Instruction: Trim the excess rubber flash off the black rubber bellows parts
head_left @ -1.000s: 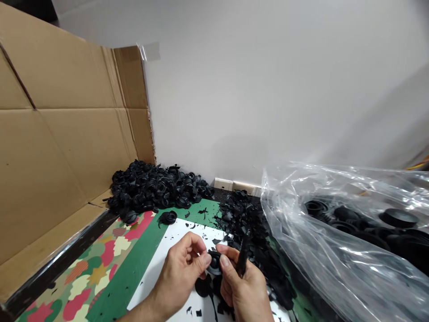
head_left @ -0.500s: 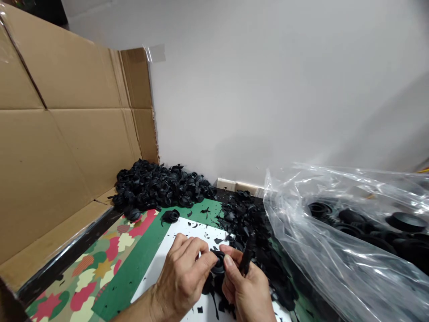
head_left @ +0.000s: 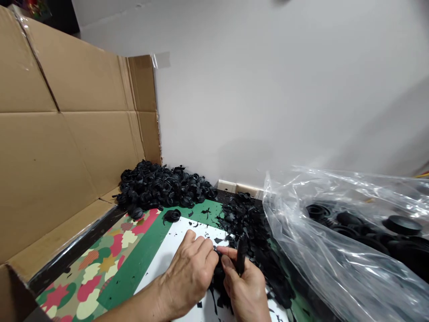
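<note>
My left hand (head_left: 194, 270) is closed, its fingers pinching a small black rubber part (head_left: 218, 259) over the white sheet (head_left: 164, 257). Most of that part is hidden behind the fingers. My right hand (head_left: 247, 284) is also closed, its thumb and forefinger against the part's right side. A black pen-like tool (head_left: 241, 255) stands up from the right hand, gripped between thumb and fingers; its tip is out of sight. Black rubber scraps lie under and around both hands. One round black rubber piece (head_left: 172, 216) rests by itself near the sheet's far left corner.
A heap of ribbed black rubber pieces (head_left: 161, 185) sits by the cardboard wall (head_left: 94, 138). Thin black scraps (head_left: 248, 219) are piled right of the sheet. At right, a clear plastic bag (head_left: 301, 250) holds larger black round parts (head_left: 402, 225). A patterned mat (head_left: 100, 264) lies at left.
My left hand has turned over the rubber part, now covering more of it. The pen-like tool has tilted more upright and shifted slightly left with my right hand. The view has shifted a little.
</note>
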Available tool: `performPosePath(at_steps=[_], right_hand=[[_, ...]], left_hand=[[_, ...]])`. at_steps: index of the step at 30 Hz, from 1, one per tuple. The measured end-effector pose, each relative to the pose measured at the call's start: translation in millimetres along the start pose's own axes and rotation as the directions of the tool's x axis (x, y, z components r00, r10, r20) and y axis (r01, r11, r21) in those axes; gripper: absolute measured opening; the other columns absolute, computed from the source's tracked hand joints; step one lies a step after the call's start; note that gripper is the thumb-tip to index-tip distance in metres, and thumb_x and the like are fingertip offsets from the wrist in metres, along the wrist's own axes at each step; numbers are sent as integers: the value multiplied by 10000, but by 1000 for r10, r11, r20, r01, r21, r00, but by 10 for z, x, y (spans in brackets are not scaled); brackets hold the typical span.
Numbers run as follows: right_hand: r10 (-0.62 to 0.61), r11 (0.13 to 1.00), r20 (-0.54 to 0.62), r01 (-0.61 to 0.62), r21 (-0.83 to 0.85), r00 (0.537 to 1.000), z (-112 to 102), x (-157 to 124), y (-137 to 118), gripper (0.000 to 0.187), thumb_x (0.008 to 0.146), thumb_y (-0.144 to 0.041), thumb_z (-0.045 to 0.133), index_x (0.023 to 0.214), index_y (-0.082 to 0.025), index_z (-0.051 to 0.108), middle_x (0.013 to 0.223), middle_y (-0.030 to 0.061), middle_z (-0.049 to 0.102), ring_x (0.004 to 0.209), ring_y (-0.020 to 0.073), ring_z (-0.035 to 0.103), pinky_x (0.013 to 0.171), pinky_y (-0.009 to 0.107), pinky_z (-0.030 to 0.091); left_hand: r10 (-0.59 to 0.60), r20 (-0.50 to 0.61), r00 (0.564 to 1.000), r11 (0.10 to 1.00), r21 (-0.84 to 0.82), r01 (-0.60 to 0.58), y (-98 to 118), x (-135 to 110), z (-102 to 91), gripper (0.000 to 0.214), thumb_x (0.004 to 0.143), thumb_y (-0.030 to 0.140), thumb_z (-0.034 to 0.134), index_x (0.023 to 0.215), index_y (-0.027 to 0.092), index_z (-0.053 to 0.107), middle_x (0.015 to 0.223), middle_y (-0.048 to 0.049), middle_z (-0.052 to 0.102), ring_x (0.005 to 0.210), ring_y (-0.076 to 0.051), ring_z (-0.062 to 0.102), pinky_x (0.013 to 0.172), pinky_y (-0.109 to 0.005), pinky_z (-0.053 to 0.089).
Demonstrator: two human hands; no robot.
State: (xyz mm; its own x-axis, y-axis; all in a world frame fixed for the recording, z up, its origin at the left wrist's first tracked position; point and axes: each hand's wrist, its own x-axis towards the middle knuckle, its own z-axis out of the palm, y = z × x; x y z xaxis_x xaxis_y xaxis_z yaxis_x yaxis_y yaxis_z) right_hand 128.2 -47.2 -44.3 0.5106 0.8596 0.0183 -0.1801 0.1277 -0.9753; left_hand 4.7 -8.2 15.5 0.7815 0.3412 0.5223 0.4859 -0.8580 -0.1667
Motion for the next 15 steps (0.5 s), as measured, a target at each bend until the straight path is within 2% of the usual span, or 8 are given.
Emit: performPosePath(at_steps=[4,8,10,12,15], right_hand=[[-28,993,63,35,-117,998,-16,-9,-75,378,685,-510,680,764,-150,763,742,103,726,708,273,641,694,380,498],[-20,989,103,35,-144,995,-39,2,-131,375,696,-497,658,762,-146,770,726,103,727,730,283,644,727,383,491],[-18,991,86,29,-131,996,-51,19,-125,358,679,-489,682,754,-150,772,671,83,706,701,268,634,674,359,492],[6,995,55,0,-98,998,-64,38,-103,358,654,-485,716,763,-148,771,591,55,664,604,232,605,557,315,471],[69,997,8,-69,-42,998,-73,54,-81,372,632,-469,749,796,-135,767,467,0,560,418,150,476,386,251,342]], left_hand=[[88,13,996,996,15,-89,-10,39,29,339,851,-31,319,694,151,558,635,-54,545,584,-195,448,592,-347,293],[111,-6,994,993,38,-110,-11,46,109,318,845,-32,331,706,153,550,618,-47,534,569,-194,444,585,-350,302],[90,-27,996,995,43,-89,-5,50,142,288,844,-7,358,694,157,541,607,-46,531,550,-194,438,572,-348,306],[63,-46,997,997,44,-61,2,57,145,253,824,8,387,686,161,533,602,-45,527,544,-197,437,558,-344,313],[-54,-43,998,996,-67,51,3,63,67,213,789,17,403,711,173,524,632,-36,538,579,-199,457,549,-326,334]])
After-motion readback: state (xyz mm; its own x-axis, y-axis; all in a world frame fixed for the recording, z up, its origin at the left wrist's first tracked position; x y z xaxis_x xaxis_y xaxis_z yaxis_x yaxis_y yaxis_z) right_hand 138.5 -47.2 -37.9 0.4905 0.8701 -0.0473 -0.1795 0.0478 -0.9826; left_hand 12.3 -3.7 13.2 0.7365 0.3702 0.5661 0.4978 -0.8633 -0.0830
